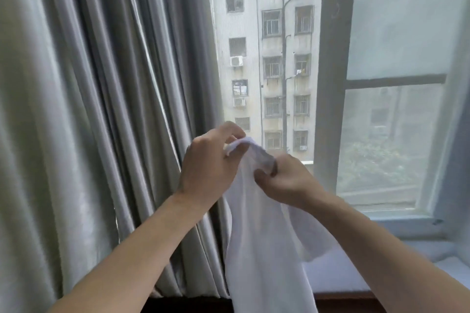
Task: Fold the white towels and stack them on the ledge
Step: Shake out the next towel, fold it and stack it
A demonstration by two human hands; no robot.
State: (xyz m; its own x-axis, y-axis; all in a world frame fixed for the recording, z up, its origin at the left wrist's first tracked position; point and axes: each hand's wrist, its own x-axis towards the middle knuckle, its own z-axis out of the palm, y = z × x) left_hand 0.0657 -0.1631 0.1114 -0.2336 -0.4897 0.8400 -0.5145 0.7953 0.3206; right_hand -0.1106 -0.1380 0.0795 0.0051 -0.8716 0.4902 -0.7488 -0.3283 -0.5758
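Note:
A white towel (pixel 264 236) hangs loose in front of me, held up at its top edge by both hands. My left hand (pixel 211 162) pinches one part of the upper hem, fingers curled over the cloth. My right hand (pixel 284 180) grips the hem just to the right, close beside the left. The towel drapes down past the bottom of the view, with one fold trailing right over the white window ledge (pixel 338 277). No other towel can be made out.
Grey pleated curtains (pixel 101 122) fill the left half and reach down to the ledge. A window (pixel 267 58) with a thick grey frame (pixel 333 71) stands behind the hands. The ledge's dark wooden front edge (pixel 340 296) runs along the bottom.

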